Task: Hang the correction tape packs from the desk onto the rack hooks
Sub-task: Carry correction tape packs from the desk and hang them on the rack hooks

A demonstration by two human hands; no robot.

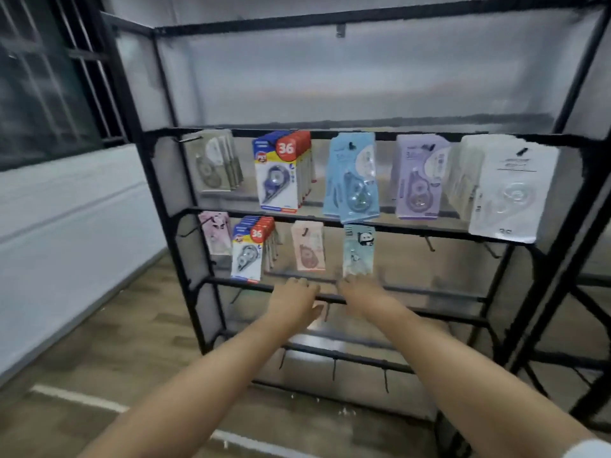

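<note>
Both bare forearms reach forward from bottom of view to the black metal display rack (185, 226). Left hand (292, 300) sits at the third crossbar (429, 294), fingers (299, 283) bent over the bar, thumb lower; blurred, so can't tell if it holds anything. Right hand (358, 290) is just beside it, fingers (355, 280) loosely extended up to the bottom edge of the teal panda-print correction tape pack (358, 249), touching or nearly so; no clear pinch visible. That pack hangs on a second-row hook. Same row, leftward: pink pack (308, 246), stack of blue-and-red "36" packs (252, 249), pale pink pack (216, 234). Two bare hooks (429, 243) to the right of the panda pack. Top row left to right: grey-clear packs (215, 161), blue-and-red "36" packs (282, 170), light blue packs (353, 180), lilac packs (418, 176), white packs (509, 190). Lower bars carry only empty hooks (385, 375). Wood-look floor (99, 325) below, dark window (43, 77) at left.
</note>
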